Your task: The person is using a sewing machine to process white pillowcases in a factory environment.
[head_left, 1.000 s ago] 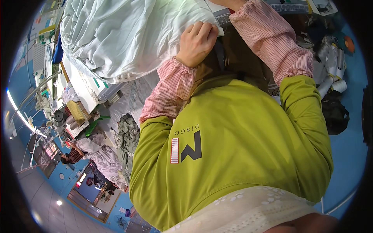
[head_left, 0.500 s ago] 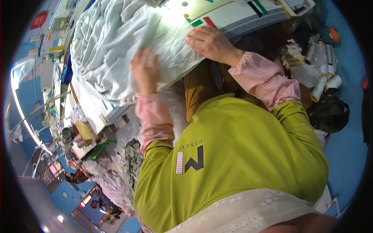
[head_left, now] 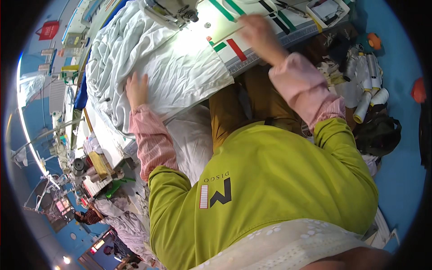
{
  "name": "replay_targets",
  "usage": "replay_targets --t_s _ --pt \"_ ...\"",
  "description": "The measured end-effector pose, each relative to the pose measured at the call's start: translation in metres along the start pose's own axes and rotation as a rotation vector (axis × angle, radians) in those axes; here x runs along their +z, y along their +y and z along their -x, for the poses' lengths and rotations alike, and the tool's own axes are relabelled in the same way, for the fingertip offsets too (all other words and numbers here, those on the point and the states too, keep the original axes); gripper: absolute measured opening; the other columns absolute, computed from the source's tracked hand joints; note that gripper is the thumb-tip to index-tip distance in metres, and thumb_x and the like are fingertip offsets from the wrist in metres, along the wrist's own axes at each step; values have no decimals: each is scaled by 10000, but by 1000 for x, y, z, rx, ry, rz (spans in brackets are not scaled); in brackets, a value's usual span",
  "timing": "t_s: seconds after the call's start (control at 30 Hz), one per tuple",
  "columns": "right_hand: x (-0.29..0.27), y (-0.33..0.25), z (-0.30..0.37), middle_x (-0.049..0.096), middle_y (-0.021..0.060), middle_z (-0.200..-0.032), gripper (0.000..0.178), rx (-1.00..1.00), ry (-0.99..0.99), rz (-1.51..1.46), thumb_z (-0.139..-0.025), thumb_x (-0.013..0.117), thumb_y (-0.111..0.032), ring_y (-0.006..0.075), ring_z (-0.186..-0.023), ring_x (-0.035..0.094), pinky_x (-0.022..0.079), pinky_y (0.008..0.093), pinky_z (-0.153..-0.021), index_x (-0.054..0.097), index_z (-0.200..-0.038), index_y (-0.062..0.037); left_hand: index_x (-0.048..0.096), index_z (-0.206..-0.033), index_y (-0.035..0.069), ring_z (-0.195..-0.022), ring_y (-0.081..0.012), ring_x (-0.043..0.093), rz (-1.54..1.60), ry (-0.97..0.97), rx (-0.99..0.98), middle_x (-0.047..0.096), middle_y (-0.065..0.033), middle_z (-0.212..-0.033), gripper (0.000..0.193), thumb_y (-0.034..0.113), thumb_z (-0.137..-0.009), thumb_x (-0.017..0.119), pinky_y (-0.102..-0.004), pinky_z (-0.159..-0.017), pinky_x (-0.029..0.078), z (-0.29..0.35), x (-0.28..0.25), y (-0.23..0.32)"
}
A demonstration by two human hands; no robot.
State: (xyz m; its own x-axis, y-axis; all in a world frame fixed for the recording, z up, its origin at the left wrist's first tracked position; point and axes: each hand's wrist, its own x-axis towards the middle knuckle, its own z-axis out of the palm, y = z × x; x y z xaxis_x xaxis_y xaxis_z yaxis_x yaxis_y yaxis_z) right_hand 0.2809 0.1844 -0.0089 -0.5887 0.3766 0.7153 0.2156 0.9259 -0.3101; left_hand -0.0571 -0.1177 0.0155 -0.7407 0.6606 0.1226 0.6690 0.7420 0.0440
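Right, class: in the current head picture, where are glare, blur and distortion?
Head view: glare bleaches the sewing table below the sewing machine, while shading picks out folds in the white fabric; head view: the right hand is blurred, its fingers indistinct; head view: the strip light at far left looks bowed.

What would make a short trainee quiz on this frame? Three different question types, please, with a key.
1. Which thing is directly beneath the left hand?
A) a thread cone
B) the white cloth
C) the sewing machine

2. True or false: the right hand is lying on the white cloth.

3. What colour are the sleeve covers on the person's two forearms?

Key:
1. B
2. False; the right hand is to the right of the cloth, clear of it.
3. Pink
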Motion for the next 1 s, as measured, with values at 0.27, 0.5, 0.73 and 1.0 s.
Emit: replay_targets --t_s 0.27,0.5,0.73,1.0 --pt "-6 30 2 679 65 -1128 343 18 67 172 -833 740 -217 311 -1083 607 470 433 -948 683 -1154 -108 616 -1288 61 -1206 -380 570 309 -4 735 620 -176 -1291 482 266 -869 740 -432 -996 475 69 -75 162" --pt "-125 123 34 715 154 -899 91 334 166 339 -832 688 -55 337 -881 667 532 451 -804 739 -885 -1 651 -1238 41 -1197 -380 591 371 -155 807 633 -175 -1275 418 150 -845 743 -440 -967 497 113 -80 179" --pt "-155 196 23 703 201 -861 164 464 -281 343 -845 674 -138 366 -845 671 536 472 -735 734 -901 5 658 -1210 41 -1115 -377 635 551 -189 750 632 -174 -1276 407 107 -819 753 -422 -892 532 137 -54 195" --pt "-131 229 11 700 209 -855 286 325 -466 350 -862 667 -289 371 -815 682 531 473 -716 727 -883 -11 652 -1217 47 -1106 -382 635 526 -212 799 628 -163 -1284 419 126 -819 757 -426 -891 531 136 -57 205"
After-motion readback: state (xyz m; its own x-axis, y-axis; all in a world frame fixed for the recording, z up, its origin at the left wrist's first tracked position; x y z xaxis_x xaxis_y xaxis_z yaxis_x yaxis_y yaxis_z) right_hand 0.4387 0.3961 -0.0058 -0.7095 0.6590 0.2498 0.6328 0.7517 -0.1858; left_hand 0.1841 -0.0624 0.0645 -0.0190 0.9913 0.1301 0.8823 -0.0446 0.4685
